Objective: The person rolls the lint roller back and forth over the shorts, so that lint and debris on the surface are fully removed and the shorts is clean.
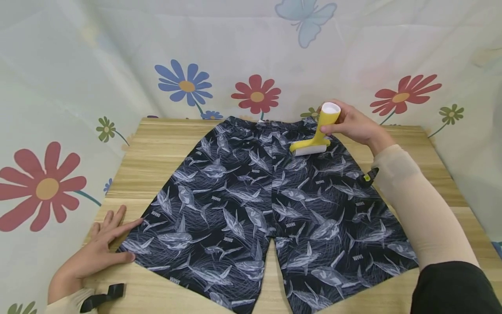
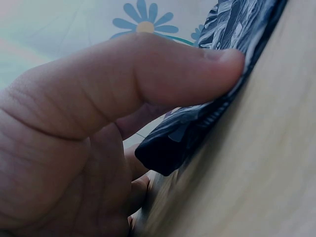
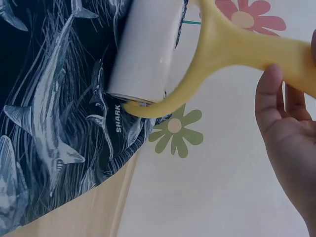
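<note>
Dark shorts (image 1: 235, 196) with a grey shark print lie spread on the wooden table, waistband at the far side. My right hand (image 1: 353, 124) grips the yellow handle of a lint roller (image 1: 327, 124). Its white roll rests on the shorts just below the waistband, right of the centre seam; the right wrist view shows the roll (image 3: 148, 49) against the fabric. At the lower left leg hem, my left hand (image 1: 100, 248) lies with fingers spread, thumb and index fingertip on the edge of the cloth. Up close, the thumb (image 2: 187, 74) presses on the hem.
The wooden table (image 1: 157, 148) extends past the shorts on both sides. A pale curtain (image 1: 219, 39) printed with flowers and a butterfly hangs behind the table and along its sides. Black straps sit on both wrists.
</note>
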